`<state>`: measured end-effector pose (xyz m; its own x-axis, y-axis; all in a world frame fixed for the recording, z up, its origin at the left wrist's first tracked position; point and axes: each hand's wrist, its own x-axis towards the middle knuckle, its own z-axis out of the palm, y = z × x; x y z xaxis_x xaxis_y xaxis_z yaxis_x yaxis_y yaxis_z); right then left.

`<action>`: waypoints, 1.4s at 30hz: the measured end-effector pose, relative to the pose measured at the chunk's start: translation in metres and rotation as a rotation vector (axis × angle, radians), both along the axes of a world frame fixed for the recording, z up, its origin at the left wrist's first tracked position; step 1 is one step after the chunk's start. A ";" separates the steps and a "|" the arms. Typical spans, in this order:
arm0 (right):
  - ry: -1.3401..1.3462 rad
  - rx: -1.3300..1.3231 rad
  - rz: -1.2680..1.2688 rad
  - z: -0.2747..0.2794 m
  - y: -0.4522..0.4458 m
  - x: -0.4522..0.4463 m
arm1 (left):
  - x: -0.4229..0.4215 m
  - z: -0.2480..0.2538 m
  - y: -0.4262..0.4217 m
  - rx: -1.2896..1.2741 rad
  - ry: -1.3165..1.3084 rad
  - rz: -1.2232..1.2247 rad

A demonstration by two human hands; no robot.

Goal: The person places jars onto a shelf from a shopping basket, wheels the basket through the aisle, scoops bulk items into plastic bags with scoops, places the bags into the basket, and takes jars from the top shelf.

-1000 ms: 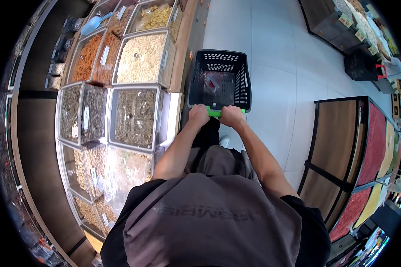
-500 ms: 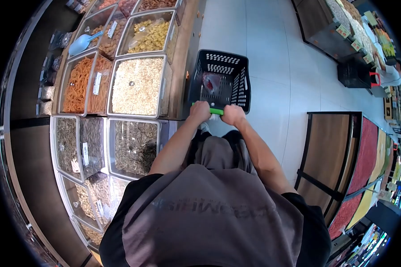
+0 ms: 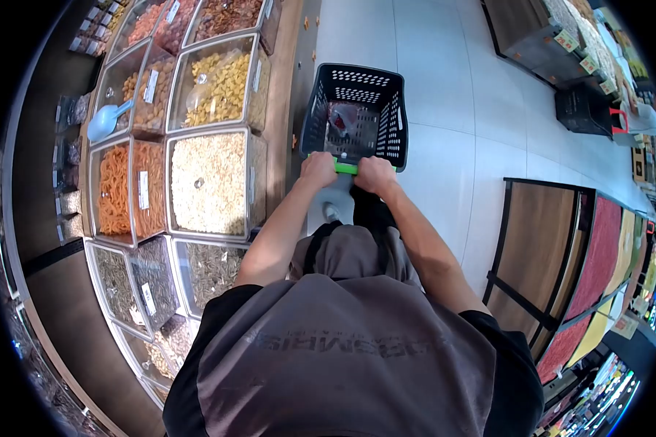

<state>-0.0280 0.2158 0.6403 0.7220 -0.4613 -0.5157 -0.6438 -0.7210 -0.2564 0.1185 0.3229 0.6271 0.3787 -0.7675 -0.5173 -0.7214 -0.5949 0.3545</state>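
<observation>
Floor (image 3: 437, 95), bins (image 3: 259, 156), and a black basket (image 3: 313, 120) held two-handed.
Floor spreads right of the basket; bins of dry food line its left. At the basket's near rim, the left hand (image 3: 318, 169) and right hand (image 3: 376, 175) curl closed fingers round its green handle (image 3: 346, 168). A bag (image 3: 342, 121) lies inside the basket; a blue scoop (image 3: 107, 122) rests among bins left of it.

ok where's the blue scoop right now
In the head view, the blue scoop is at the far left, lying on the clear bins, just above the bin of orange strips.
</observation>
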 end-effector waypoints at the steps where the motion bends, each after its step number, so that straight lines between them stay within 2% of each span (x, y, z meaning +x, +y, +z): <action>1: -0.006 0.003 0.005 0.001 -0.011 0.007 | 0.007 -0.002 -0.012 0.003 -0.006 0.005; 11: -0.068 0.031 0.081 -0.002 -0.111 0.056 | 0.046 -0.011 -0.102 -0.009 0.004 0.209; 20: -0.030 0.033 0.124 -0.001 -0.169 0.083 | 0.056 -0.013 -0.143 -0.054 -0.001 0.256; 29: -0.037 -0.004 0.096 -0.009 -0.218 0.137 | 0.116 -0.004 -0.202 -0.025 0.009 0.233; 35: 0.002 0.016 0.017 -0.020 -0.249 0.192 | 0.182 0.002 -0.244 0.014 0.041 0.081; 39: 0.010 0.003 -0.101 -0.011 -0.277 0.231 | 0.202 -0.015 -0.283 -0.161 -0.068 0.224; 42: -0.010 -0.060 -0.166 -0.011 -0.303 0.263 | 0.210 -0.007 -0.309 -0.329 -0.034 0.487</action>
<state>0.2354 -0.0877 0.6295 0.6382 -0.6043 -0.4770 -0.7530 -0.6191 -0.2231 0.3284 0.0136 0.6196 0.7404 -0.6187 -0.2627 -0.4067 -0.7235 0.5579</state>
